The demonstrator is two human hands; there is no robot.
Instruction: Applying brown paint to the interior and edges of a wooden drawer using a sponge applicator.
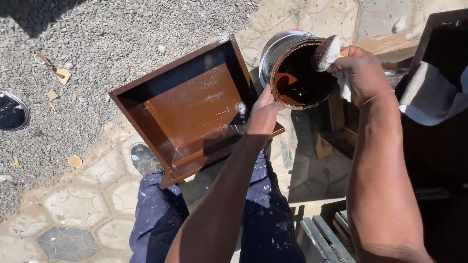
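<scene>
Right hand (360,73), head view: fingers are closing round a sponge pad (325,52) backed by a white rag (345,86), pressing the pad against the far rim of the tin (298,68). Left hand (263,108): thumb and fingers are pinching the tin's near rim, tilting it toward the pad. Tin: round, metal, holding dark brown stain, sitting just right of the drawer (195,104). Drawer: shallow wooden box, already brown inside, resting on the person's knees, open face up. Trousers (161,214): blue, paint-flecked; one shoe (142,158) is showing under the drawer's corner. Ground: gravel (122,29) at upper left, patterned paving (73,204) below, with wood chips scattered about. Handling, as a judgement: the pad is best loaded lightly and wiped on the rim so it is not dripping, with the tin kept steady and tilted no further than the liquid allows. Hard to make out: how much stain is left, since the tin's inside is lying in shadow; the dark furniture (438,97) at right is cut off by the frame; a round dark object (12,112) at the left edge is only partly showing and cannot be identified.
</scene>
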